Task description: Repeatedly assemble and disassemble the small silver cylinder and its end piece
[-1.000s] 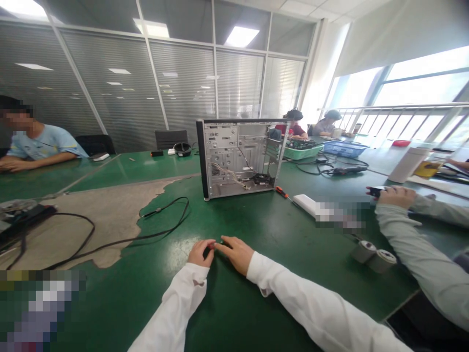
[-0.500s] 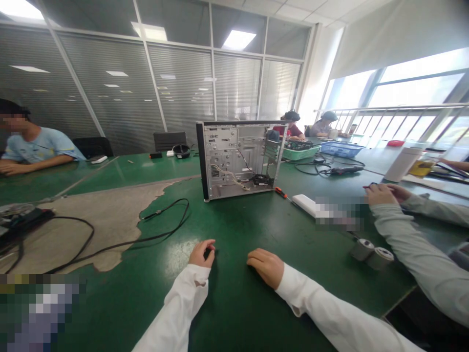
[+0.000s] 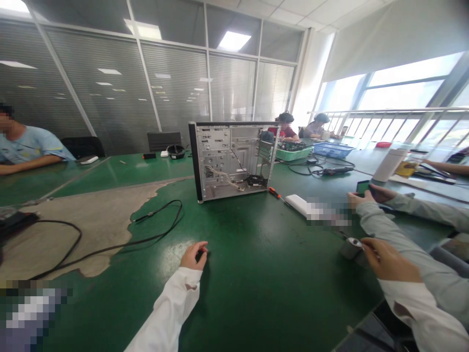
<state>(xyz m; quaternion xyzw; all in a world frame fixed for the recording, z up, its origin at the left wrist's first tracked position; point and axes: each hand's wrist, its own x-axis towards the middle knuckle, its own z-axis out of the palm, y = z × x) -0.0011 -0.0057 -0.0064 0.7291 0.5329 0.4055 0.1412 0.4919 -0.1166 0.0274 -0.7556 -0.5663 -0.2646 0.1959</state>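
My left hand [image 3: 194, 255] rests on the green table [image 3: 264, 264], fingers curled round a small dark thing I cannot name. My right hand [image 3: 384, 264] is far out to the right, its fingers closed on a grey roll [image 3: 350, 247] lying on the table; a second roll is hidden under the hand. Both arms wear white sleeves. An open computer case [image 3: 230, 159] stands upright beyond the hands, with loose wires and a fan inside.
An orange-handled screwdriver [image 3: 274, 192] and a white box [image 3: 296, 202] lie right of the case. A black cable [image 3: 146, 230] loops across the worn left patch. A grey-sleeved co-worker's hands [image 3: 361, 198] hold a phone at right. Other people sit further off.
My right hand left the spot beside my left hand and swung far right onto the grey roll. The left hand stayed put. The view turned slightly right.
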